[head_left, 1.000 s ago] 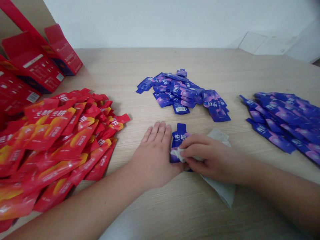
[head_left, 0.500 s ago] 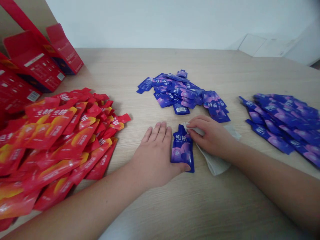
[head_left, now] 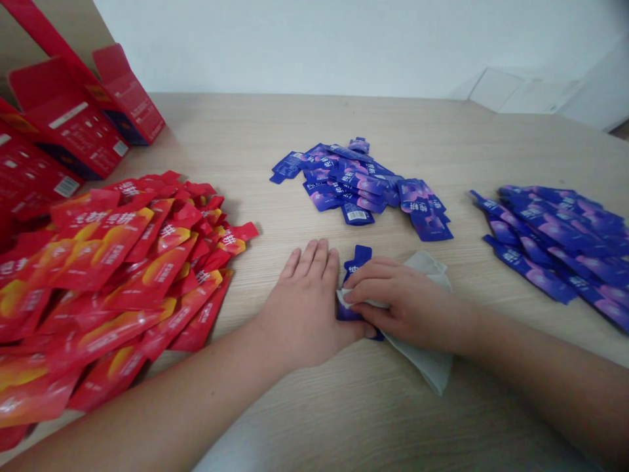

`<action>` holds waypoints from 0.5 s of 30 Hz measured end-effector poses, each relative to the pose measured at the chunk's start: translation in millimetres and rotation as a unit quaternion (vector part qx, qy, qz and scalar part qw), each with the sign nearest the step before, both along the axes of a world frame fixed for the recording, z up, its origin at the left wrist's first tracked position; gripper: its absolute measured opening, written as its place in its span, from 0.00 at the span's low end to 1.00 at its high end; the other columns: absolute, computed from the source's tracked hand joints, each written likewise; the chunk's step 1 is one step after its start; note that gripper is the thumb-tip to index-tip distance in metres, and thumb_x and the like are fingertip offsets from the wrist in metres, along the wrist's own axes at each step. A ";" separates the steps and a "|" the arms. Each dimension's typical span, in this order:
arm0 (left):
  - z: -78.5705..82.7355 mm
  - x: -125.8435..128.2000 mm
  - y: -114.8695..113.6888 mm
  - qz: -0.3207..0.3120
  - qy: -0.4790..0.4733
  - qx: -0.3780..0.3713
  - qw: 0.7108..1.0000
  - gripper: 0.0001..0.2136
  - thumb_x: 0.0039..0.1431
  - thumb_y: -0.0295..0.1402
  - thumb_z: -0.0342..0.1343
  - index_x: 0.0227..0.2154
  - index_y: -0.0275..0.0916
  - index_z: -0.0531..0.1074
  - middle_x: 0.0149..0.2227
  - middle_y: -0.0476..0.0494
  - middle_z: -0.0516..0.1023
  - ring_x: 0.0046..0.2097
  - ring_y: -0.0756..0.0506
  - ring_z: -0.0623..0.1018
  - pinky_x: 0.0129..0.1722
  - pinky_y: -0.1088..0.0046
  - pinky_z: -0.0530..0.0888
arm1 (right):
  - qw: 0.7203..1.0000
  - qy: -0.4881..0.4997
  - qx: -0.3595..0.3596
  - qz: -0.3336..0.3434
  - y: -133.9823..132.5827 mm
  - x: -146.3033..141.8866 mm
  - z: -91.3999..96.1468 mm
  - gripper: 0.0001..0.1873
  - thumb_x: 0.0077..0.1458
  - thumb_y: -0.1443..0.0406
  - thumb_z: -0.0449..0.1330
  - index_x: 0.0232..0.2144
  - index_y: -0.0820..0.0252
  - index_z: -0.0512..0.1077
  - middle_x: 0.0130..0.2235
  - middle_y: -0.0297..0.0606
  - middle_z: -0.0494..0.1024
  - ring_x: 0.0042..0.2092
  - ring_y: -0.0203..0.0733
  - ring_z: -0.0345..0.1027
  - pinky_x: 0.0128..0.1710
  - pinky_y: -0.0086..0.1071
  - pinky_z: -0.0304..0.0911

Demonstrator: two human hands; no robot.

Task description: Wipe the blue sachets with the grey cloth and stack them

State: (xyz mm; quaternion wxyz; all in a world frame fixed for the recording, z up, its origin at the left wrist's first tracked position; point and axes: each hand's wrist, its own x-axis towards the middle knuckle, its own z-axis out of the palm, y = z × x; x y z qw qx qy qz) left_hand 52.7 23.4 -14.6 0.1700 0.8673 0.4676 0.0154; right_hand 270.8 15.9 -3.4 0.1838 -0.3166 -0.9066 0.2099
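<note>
On the near side of a pale wooden desk [head_left: 373,413], a person's two bare hands meet over a single blue pouch [head_left: 358,257]. The left hand [head_left: 309,308] lies flat and open, palm down with its fingers stretched together and its thumb touching the pouch's lower edge. The right hand [head_left: 400,305] is curled over a white cloth [head_left: 427,364], gripping it and pressing it onto the pouch. Only the pouch's notched top and a sliver of its bottom edge show, and the cloth's loose end trails out beneath the wrist toward the person. The pouch lies flat on the desk between the two hands, its top pointing away. To the left, near the left forearm, spreads a large heap of red and orange pouches [head_left: 113,275]. Farther back at centre sits a smaller pile of blue pouches [head_left: 358,183]. To the right, well apart from it, lies a row of overlapping blue pouches [head_left: 555,229]. At the far left corner stand open red cartons [head_left: 73,124], before a plain white wall [head_left: 314,46].
</note>
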 end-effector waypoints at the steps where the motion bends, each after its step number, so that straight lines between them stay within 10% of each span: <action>1: -0.2 0.4 0.2 0.002 -0.003 -0.001 1.000 0.59 0.55 0.70 0.58 0.76 0.26 0.52 0.79 0.22 0.41 0.80 0.26 0.43 0.77 0.43 0.46 | 1.000 0.000 0.010 -0.012 2.9 1.3 -1.8 0.07 0.68 0.69 0.62 0.45 0.55 0.80 0.48 0.41 0.83 0.51 0.46 0.77 0.56 0.44 0.71; 10: -1.9 0.9 0.5 -0.002 0.005 0.005 1.000 0.61 0.55 0.72 0.56 0.76 0.26 0.50 0.79 0.21 0.39 0.80 0.28 0.42 0.77 0.45 0.44 | 0.975 0.017 0.145 -0.165 32.0 31.1 -19.8 0.07 0.69 0.66 0.62 0.48 0.57 0.78 0.50 0.46 0.81 0.53 0.52 0.77 0.55 0.51 0.75; 15: -2.5 -0.2 -0.1 0.002 -0.001 0.007 1.000 0.60 0.55 0.72 0.57 0.76 0.28 0.51 0.79 0.22 0.41 0.80 0.27 0.43 0.77 0.44 0.44 | 0.990 0.049 0.123 -0.055 3.3 23.4 0.0 0.10 0.69 0.68 0.63 0.50 0.54 0.79 0.52 0.45 0.82 0.53 0.47 0.78 0.53 0.41 0.76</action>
